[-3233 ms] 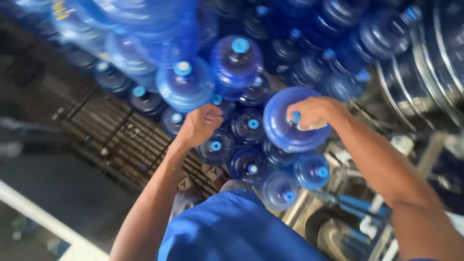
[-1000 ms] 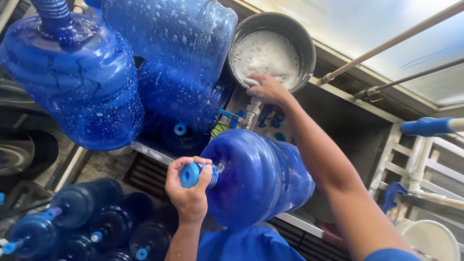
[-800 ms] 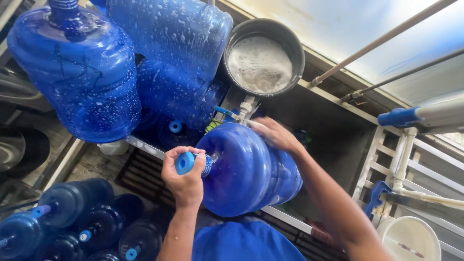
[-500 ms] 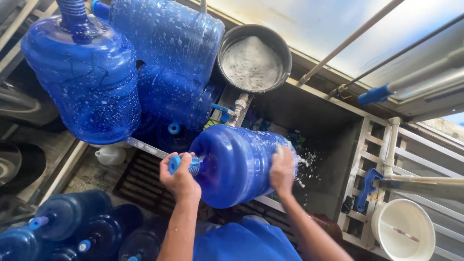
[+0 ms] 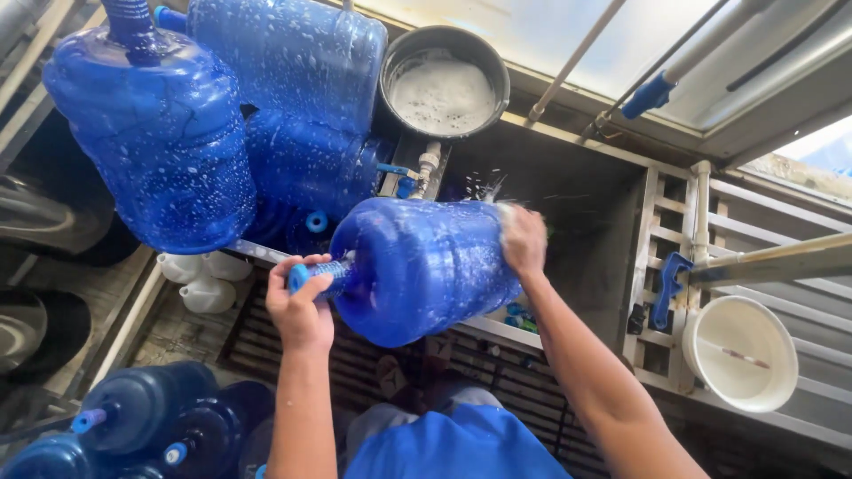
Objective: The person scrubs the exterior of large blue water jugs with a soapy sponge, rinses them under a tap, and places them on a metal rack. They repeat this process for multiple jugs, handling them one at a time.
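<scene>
While it lies on its side at the middle of the view, the bottle (image 5: 422,266) is wet, flecked with foam, and held off the ground above the edge of the sink (image 5: 568,195), neck pointing to 9 o'clock. At that neck the left hand (image 5: 300,306) is closed around the ribbed part just behind the light-blue cap (image 5: 299,277). On the bottle's base, at 3 o'clock from its middle, the right hand (image 5: 524,239) presses flat with a foamy pad under the fingers; whether the fingers are curled or spread I cannot tell. Spray shows just above the base, toward 12 o'clock.

From the bottle toward 12 o'clock stands a round pot (image 5: 444,80) full of suds, touching the sink's back rim, with a tap (image 5: 426,168) below it. Toward 10 and 11 o'clock three more wet bottles (image 5: 160,151) lean together, necks up or down. Toward 9 o'clock, under them, small white jugs (image 5: 200,279) sit on the floor. Toward 7 o'clock dark capped bottles (image 5: 142,417) lie on a grate (image 5: 257,337). Toward 4 o'clock a white bucket (image 5: 741,355) rests beside a slatted rack (image 5: 674,222), well apart from both hands
</scene>
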